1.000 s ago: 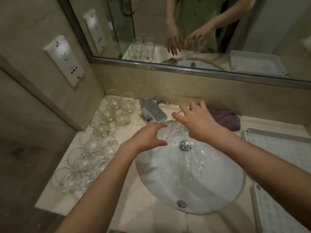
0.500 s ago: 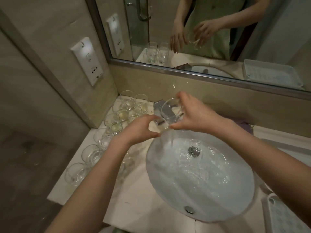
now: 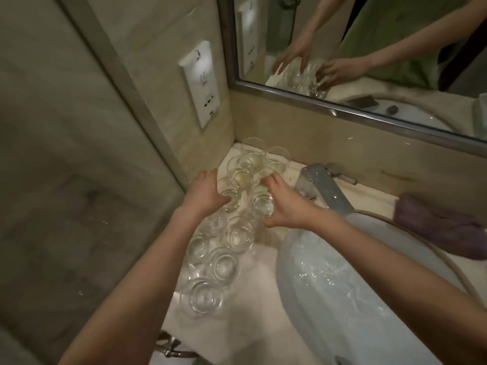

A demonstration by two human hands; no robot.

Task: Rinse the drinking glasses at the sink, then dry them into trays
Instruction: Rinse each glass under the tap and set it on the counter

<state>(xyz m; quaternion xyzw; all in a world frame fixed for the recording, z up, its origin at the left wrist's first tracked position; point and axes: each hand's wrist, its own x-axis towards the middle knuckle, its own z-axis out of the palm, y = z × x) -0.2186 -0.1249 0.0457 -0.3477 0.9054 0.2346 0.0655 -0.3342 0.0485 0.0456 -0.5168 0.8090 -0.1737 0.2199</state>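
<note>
Glasses crowd the counter strip between the side wall and the sink, reaching the back corner; several hold pale liquid. Right hand curls its fingers round 1 glass beside the faucet. Left hand, fingers spread, touches another glass. Water pools in the sink.

**Glasses left of the basin, tap behind it**

A cluster of glasses stands on the counter at centre frame, left of the sink. The tap sits behind the sink, a cloth at right. The mirror fills the upper right, a socket plate to its left.
</note>
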